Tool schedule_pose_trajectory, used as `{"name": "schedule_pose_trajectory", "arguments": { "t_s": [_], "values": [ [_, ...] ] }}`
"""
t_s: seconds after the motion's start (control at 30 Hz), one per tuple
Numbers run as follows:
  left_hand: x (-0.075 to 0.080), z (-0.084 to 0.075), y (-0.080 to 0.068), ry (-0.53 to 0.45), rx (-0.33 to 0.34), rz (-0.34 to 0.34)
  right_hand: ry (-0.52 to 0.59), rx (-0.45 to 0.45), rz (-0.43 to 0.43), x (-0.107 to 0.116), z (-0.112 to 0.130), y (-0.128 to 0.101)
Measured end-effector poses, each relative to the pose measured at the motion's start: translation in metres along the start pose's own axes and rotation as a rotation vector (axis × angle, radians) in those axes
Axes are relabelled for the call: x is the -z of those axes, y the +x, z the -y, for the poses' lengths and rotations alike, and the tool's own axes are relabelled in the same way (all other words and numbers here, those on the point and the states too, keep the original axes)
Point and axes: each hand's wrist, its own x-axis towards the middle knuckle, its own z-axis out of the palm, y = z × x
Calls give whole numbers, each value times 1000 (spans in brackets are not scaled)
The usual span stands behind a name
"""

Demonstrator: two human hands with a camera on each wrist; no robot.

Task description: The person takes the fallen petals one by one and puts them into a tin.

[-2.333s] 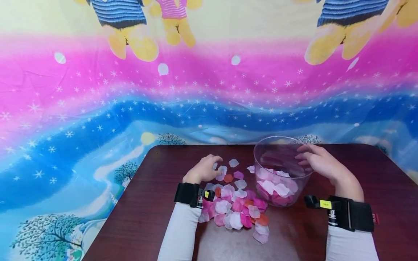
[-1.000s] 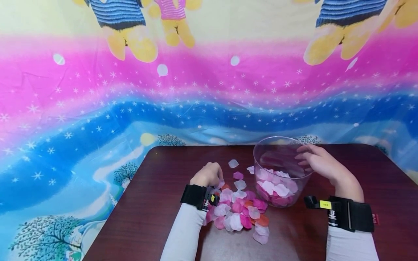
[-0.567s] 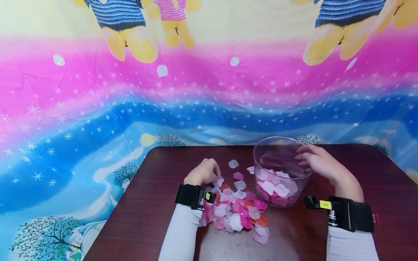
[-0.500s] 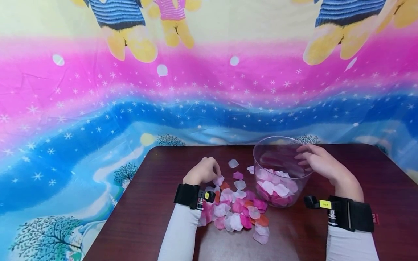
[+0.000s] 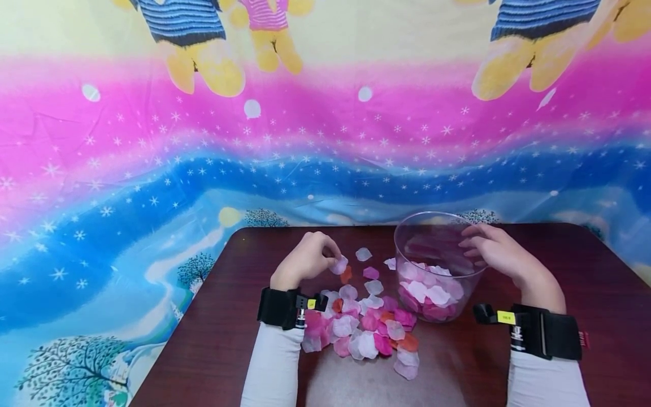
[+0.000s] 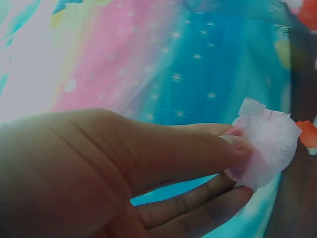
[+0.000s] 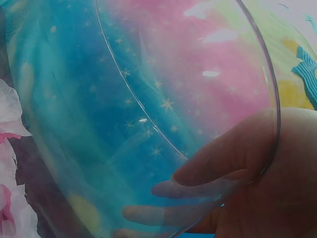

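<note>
My left hand (image 5: 307,257) pinches a pale pink flower petal (image 6: 267,146) between thumb and fingers, raised a little over the far left of the loose petals. In the left wrist view the petal looks thin and crinkled. A clear plastic bucket (image 5: 407,254) stands right of the petals, holding pink and white petals (image 5: 431,288) in its lower part. My right hand (image 5: 500,251) holds the bucket's right side at the rim; through the plastic, fingers show behind the wall in the right wrist view. A heap of pink, white and orange petals (image 5: 366,322) lies left of the bucket.
All of this is on a dark reddish-brown table (image 5: 224,350). Several single petals lie apart behind the heap, among them an orange petal (image 5: 346,275) and a magenta petal (image 5: 371,273). A printed backdrop cloth (image 5: 305,135) hangs behind the table's far edge.
My left hand has closed on a petal, lifted it from the heap and moved slightly left and away. Some petals at the heap's left edge have shifted. The right hand and bucket stay put.
</note>
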Motion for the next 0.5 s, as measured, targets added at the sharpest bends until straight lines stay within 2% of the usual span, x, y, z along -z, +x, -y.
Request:
{"name": "schedule_pose_trajectory", "arguments": {
  "t_s": [0.13,0.27,0.37,0.5],
  "values": [
    [9,-4,-6,-25,-18,-44,-3,-6,1,0,1,0],
    [16,-8,-10,-42,-77,-99,2,-9,5,0,2,0],
    [18,-13,-11,-78,-141,-183,9,-5,7,0,2,0],
    [17,-23,-10,-151,-222,-335,9,1,8,0,1,-1]
  ]
}}
